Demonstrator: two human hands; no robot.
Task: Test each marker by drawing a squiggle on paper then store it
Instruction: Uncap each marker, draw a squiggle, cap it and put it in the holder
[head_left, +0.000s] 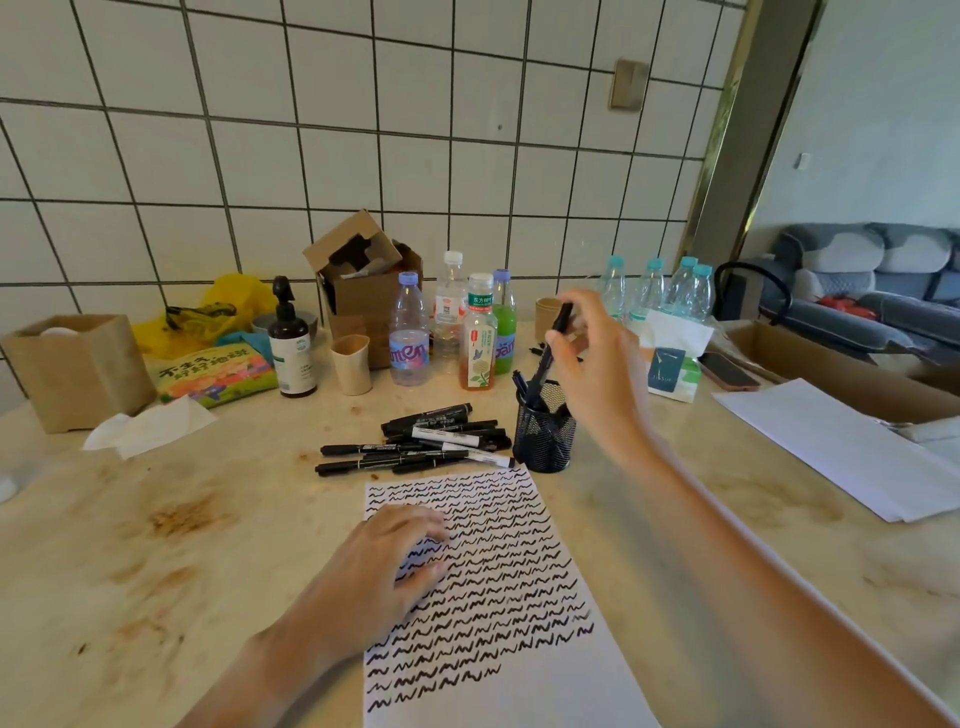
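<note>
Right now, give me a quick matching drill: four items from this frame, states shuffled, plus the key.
Things:
1. Right hand
2. Left hand
3. Mesh cup
4. Loose markers

States:
A. Lying in a pile on the table
B. Resting flat on the paper
C. Holding a marker above the cup
D. Standing upright with markers inside

Pairs: 1-C, 2-B, 3-D, 4-A

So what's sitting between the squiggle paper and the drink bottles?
In the head view, the loose marker pile lies between the paper and the bottles.
</note>
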